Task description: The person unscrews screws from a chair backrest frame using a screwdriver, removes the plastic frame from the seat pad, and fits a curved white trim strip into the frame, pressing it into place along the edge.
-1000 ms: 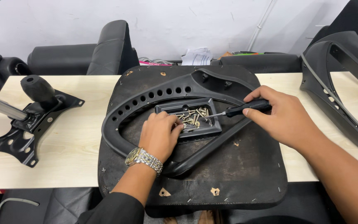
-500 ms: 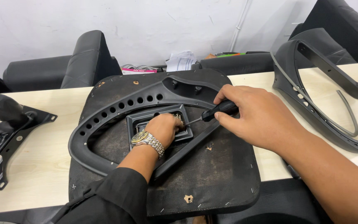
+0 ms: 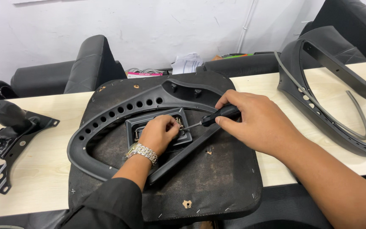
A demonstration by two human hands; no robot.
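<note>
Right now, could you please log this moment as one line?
left hand: in screw tray | right hand: holds screwdriver, tip at tray | armrest frame: on seat base

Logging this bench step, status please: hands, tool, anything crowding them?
Right hand grips screwdriver. Left hand on screws in tray. Armrest frame rings the tray.

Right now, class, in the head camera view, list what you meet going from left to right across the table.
Black metal chair mechanism → left hand in the small screw tray → screwdriver → right hand → black plastic armrest frame.
</note>
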